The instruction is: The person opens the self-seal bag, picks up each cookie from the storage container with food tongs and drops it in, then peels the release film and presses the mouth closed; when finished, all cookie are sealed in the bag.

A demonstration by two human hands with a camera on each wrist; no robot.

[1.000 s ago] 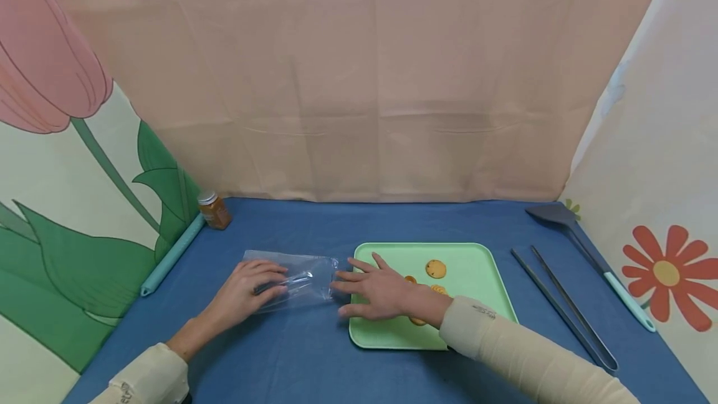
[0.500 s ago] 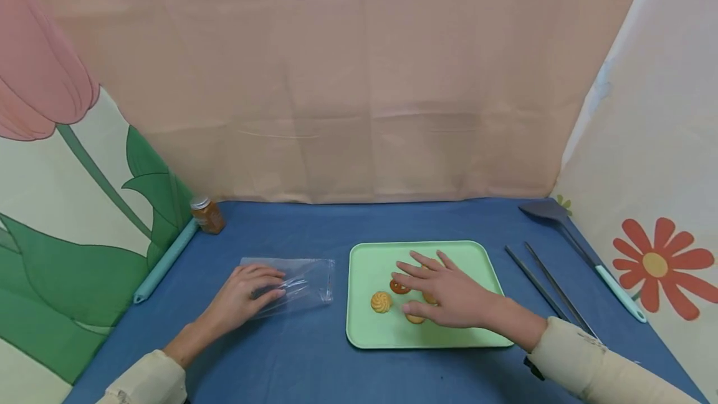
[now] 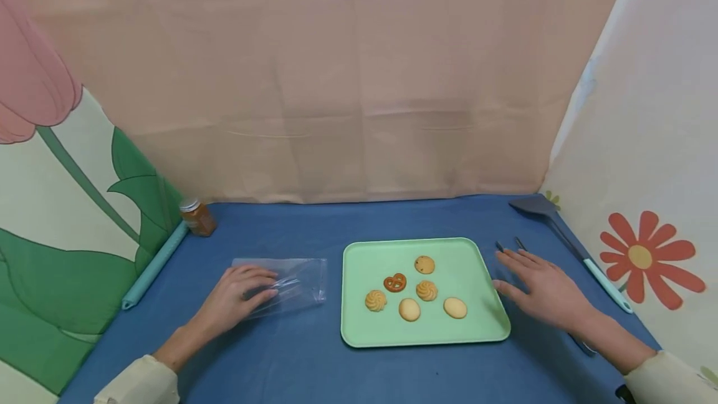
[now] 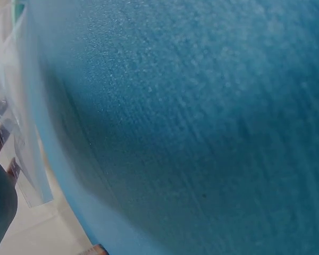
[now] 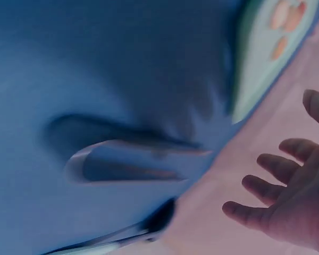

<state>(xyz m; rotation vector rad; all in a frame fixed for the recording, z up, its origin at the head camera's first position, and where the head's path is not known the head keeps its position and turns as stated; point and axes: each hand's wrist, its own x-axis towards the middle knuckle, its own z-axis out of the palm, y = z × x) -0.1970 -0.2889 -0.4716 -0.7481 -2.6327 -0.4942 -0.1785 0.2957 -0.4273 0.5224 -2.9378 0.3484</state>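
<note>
My left hand (image 3: 238,295) pinches the left part of a clear plastic bag (image 3: 305,279) between thumb and fingers, just above the blue cloth. In the left wrist view the bag (image 4: 29,175) hangs at the left edge beside the hand. My right hand (image 3: 546,292), fingers spread and holding nothing, hovers over metal tongs (image 5: 74,166), hiding most of them in the head view. To its left lies a light green tray (image 3: 477,329) bearing several cookies, among them a swirl cookie (image 3: 375,300), a pretzel (image 3: 395,282) and a plain oval cookie (image 3: 455,308).
A dark spatula (image 3: 572,242) with a pale handle lies along the right edge. At the back left stands a jar (image 3: 199,218) with a metal lid, by a teal rolling pin (image 3: 154,267). A beige backdrop (image 3: 359,80) rises behind the table.
My right hand has moved right, from over the tray's left side, across the cookies, to over the tongs. The cookies are now uncovered. The left hand stays on the bag.
</note>
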